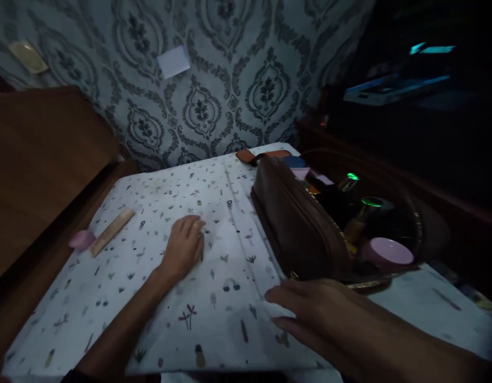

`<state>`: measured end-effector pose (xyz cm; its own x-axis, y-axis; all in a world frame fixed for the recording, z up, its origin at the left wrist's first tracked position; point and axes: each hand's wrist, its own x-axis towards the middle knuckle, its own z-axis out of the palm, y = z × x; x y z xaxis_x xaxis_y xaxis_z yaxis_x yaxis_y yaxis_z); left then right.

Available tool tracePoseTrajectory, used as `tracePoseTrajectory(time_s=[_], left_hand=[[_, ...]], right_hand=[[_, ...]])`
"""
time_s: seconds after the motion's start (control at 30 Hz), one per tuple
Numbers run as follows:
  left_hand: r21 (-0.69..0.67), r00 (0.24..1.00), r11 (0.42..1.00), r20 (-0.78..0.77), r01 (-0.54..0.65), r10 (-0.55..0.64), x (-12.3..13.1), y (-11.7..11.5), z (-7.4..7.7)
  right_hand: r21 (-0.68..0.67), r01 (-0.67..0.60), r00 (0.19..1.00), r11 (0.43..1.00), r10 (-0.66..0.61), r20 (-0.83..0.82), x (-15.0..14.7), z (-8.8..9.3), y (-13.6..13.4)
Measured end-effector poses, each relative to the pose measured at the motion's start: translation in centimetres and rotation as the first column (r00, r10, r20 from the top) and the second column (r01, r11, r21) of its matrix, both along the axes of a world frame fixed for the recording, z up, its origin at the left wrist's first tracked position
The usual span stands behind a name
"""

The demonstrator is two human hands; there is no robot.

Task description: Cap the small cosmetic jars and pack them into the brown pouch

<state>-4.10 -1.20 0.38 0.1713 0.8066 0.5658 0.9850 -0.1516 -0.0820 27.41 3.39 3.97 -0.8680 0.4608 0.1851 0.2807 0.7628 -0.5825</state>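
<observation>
My left hand (184, 246) rests on the patterned white cloth (214, 330) with its fingers curled; a thin dark sliver shows beside the fingers, too small to name. My right hand (321, 306) is low at the right, fingers stretched and thumb apart, close to the front corner of a brown leather bag (294, 223). I cannot tell whether it touches the bag. Unzipped, the bag shows a round pink container (390, 251) and bottles, one with a green-lit top (371, 202). Part of the bag's front corner is hidden by my right hand.
A flat light-brown strip (112, 232) lies at the left beside a small pink object (82, 240). An orange-brown strap (246, 156) lies behind the bag. Brown wood panelling (42, 159) borders the left side; patterned wallpaper (202, 106) rises behind.
</observation>
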Motion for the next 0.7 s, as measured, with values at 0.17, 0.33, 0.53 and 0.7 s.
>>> tracePoseTrajectory(time_s=[0.17,0.33,0.53,0.7], left_hand=[[-0.243,0.922,0.905,0.086,-0.349,0.378,-4.4,-0.2,-0.8],[-0.314,0.891,0.925,0.327,-0.212,0.315,-4.0,-0.8,-0.2],[-0.131,0.657,0.976,0.754,0.173,-0.015,-1.8,-1.4,-0.4],[-0.033,0.848,0.976,0.503,0.214,-0.169,-0.6,-1.7,-1.2]], right_hand=[[-0.077,-0.126,0.988,0.989,0.132,0.075,-5.7,0.6,1.3],[-0.451,-0.045,0.993,0.891,-0.01,-0.119,-12.5,-0.3,1.9],[-0.936,-0.147,0.86,0.32,-0.427,-0.281,-18.5,-3.7,1.5],[-0.907,-0.106,0.806,0.407,-0.5,-0.318,-18.9,-5.4,0.8]])
